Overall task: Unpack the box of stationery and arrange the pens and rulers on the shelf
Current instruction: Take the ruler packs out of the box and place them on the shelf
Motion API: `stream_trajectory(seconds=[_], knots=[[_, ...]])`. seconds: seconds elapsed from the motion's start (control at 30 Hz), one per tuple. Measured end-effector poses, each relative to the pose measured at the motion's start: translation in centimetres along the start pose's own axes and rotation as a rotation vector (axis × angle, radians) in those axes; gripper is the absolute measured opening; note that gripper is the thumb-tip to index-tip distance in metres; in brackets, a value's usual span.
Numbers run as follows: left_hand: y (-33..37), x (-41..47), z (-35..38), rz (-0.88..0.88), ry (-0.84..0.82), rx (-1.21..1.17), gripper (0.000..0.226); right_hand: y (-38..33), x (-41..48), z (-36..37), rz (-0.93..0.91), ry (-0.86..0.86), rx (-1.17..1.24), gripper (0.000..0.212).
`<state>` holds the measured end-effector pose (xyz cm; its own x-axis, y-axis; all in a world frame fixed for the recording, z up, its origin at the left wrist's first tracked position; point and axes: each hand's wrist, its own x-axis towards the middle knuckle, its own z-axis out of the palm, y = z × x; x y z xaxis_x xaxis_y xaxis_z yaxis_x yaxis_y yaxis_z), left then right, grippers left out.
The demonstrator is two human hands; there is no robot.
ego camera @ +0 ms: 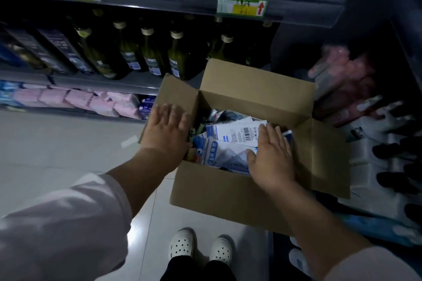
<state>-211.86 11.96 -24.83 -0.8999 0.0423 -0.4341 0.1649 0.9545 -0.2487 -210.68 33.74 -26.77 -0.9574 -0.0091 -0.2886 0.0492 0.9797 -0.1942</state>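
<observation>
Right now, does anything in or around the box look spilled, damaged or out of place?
Nothing spilled or damaged. The packets in the cardboard box lie jumbled, overlapping at angles, under the flat right hand. One small pale scrap lies on the floor tiles left of the box, like stray tape.

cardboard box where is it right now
Head view, right of centre: the cardboard box is open, left hand at its left edge, right hand inside, green bottles behind.

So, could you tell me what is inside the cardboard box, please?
White-and-blue stationery packets lie on top, partly under the right hand; whatever lies beneath them is covered.
</observation>
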Motion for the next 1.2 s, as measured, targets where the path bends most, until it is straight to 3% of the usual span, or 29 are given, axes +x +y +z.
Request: stream_trajectory(seconds=[0.33, 0.6, 0.7, 0.77, 0.83, 0.9, 1.03, 1.13, 1.2], knots=[[1.4, 3.3, 3.9, -0.081, -0.075, -0.625, 0.081, 0.6, 3.2, 3.5, -0.013, -0.103, 0.033, 0.073], [1.6, 3.5, 4.5, -0.078, -0.069, -0.893, 0.086, 1.0, 5.0, 4.6, 0.003, -0.157, 0.051, 0.072], [1.8, 3.5, 4.4, -0.093, -0.067, -0.834, 0.087, 1.4, 5.2, 4.4, -0.008, -0.184, 0.043, 0.074], [2.2, 3.7, 4.3, -0.088, 0.023, -0.611, 0.086, 1.8, 5.4, 4.1, -0.017, -0.199, 0.042, 0.077], [2.9, 3.9, 3.7, -0.002, 0.174, -0.398, 0.086, 2.2, 5.5, 3.7, -0.012, -0.208, 0.047, 0.08], [4.0, 4.5, 2.8, 0.131, 0.268, -0.347, 0.084, 2.9, 5.6, 3.3, 0.02, -0.217, 0.07, 0.083], [6.6, 7.1, 2.3, 0.303, 0.11, -0.3, 0.091, 4.7, 5.5, 3.8, 0.053, -0.241, 0.095, 0.093], [7.5, 8.6, 2.8, 0.302, -0.02, -0.348, 0.102, 5.6, 5.1, 4.6, 0.078, -0.287, 0.12, 0.097], [7.7, 9.0, 3.0, 0.281, -0.067, -0.397, 0.106, 5.9, 4.9, 4.8, 0.072, -0.258, 0.099, 0.089]])
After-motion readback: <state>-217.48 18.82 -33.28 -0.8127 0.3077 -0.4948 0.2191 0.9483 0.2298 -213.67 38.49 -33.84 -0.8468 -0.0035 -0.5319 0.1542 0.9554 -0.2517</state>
